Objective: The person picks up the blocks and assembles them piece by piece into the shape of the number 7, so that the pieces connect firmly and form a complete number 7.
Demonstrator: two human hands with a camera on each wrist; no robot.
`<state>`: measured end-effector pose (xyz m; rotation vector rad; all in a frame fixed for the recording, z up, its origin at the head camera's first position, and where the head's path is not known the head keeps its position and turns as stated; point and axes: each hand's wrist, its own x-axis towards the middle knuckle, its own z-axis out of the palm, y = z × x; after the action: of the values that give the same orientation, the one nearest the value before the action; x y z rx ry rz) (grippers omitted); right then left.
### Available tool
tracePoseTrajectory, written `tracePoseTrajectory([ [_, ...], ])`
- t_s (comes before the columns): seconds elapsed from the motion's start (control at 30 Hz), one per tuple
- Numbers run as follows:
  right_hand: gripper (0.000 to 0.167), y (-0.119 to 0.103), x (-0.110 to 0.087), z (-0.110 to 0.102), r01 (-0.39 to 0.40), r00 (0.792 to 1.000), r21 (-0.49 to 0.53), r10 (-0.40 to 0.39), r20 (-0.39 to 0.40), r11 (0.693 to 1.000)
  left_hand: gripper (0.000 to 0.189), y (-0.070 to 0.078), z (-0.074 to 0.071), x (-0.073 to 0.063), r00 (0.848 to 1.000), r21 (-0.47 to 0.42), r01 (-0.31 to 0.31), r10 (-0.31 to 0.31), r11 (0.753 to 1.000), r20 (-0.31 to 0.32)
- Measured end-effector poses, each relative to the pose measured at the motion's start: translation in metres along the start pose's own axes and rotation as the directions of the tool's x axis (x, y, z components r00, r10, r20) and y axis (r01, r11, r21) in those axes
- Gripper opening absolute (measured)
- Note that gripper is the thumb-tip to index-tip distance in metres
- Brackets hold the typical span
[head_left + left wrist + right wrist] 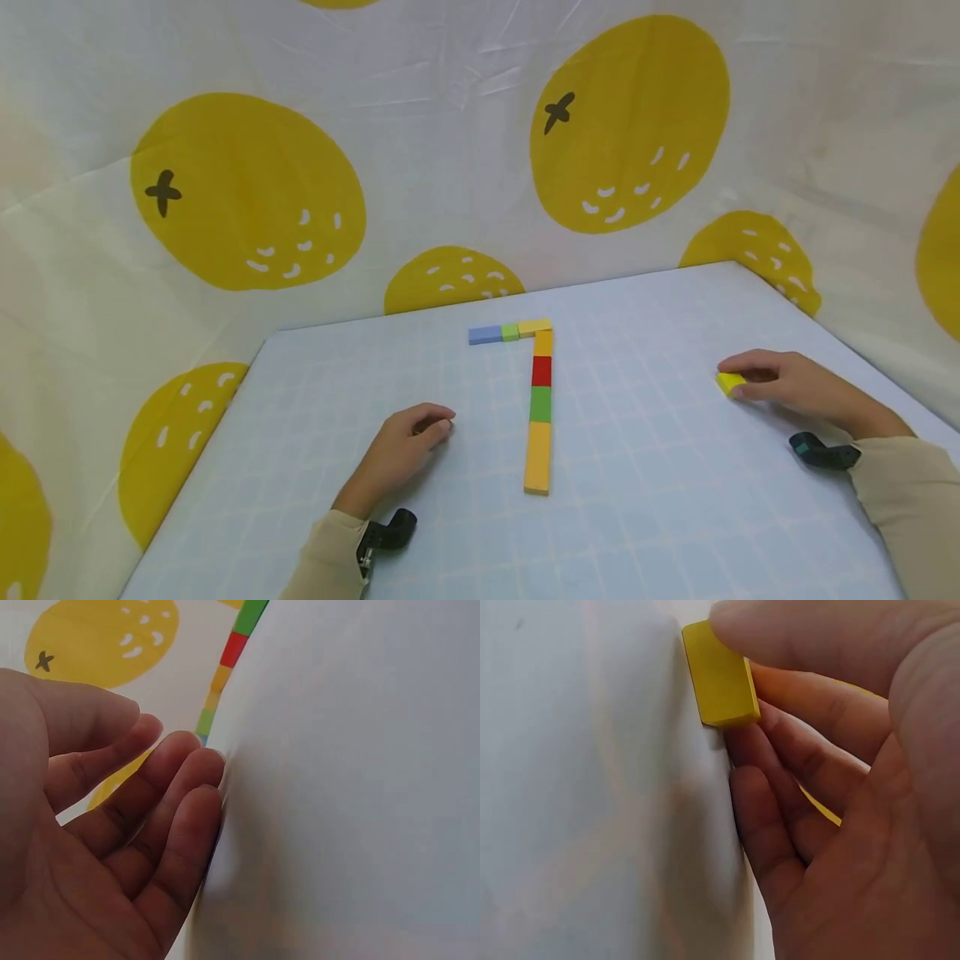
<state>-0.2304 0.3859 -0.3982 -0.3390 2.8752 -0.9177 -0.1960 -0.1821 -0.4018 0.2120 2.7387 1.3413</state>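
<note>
Between thumb and fingers my right hand [787, 387] pinches a small yellow block [729, 383] at the right of the table. The right wrist view shows the yellow block [721, 673] close against the tabletop, its near face uncovered. My left hand [405, 442] rests on the table, fingers loosely curled with nothing in them. To its right runs a line of flat blocks: a long orange block [537, 457], a green block [541, 404], a red block [542, 372] and a shorter orange block [543, 343]. Across its far end lie a pale yellow block [534, 327], a light green block [510, 332] and a blue block [485, 335].
A pale blue checked tabletop [637, 500] spreads under both hands. Behind it and at its sides hangs a white curtain [442, 167] printed with large yellow fruit. Each wrist wears a black camera band, such as the left band [390, 533].
</note>
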Motion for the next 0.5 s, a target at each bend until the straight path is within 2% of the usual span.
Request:
tracePoseTrajectory([
  [0.23,0.048,-0.005,0.002,0.005,-0.013,1.0,-0.001,0.013,0.002,1.0,0.017,-0.006,-0.012,-0.006,1.0,-0.008,0.017,-0.017,1.0,-0.017],
  [0.5,0.065,-0.02,0.007,0.008,-0.091,0.994,0.031,0.093,-0.053,0.995,0.018,-0.012,-0.016,-0.011,1.0,-0.023,0.016,-0.016,1.0,-0.021],
])
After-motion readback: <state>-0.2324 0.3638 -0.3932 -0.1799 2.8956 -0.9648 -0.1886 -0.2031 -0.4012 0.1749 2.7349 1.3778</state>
